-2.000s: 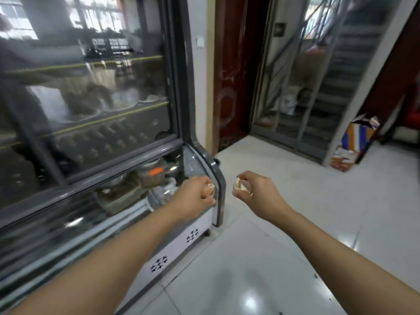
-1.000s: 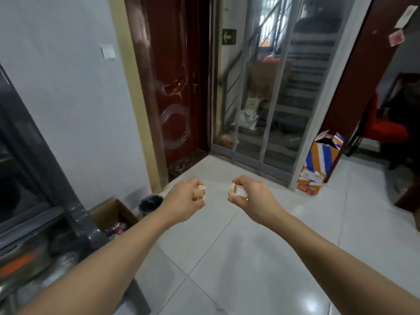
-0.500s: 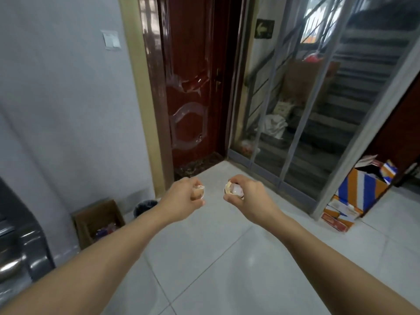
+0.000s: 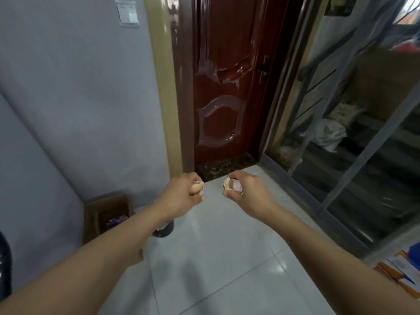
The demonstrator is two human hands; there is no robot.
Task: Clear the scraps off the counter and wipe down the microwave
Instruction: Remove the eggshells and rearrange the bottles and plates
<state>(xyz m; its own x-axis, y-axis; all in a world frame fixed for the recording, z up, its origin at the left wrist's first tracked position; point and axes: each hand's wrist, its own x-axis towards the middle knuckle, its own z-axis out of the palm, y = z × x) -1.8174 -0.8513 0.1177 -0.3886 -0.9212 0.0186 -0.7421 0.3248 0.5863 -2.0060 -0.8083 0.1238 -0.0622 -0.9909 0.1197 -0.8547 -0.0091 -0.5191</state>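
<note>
While both arms reach out over the tiled floor (image 4: 216,269), I see the left hand (image 4: 181,197) clenched on a pale scrap (image 4: 197,186) that peeks from the top of its grip at 1 o'clock of the fist. The right hand (image 4: 246,193) is closed on a second scrap (image 4: 230,185), cupped, its open side facing 9 o'clock; I cannot tell its long axis. A cardboard box (image 4: 105,214) and a dark bin (image 4: 163,230) sit at 7 o'clock, the red door (image 4: 220,87) at 12.

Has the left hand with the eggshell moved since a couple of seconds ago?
Yes. The left hand has left the display fridge and come toward the red door.
</note>
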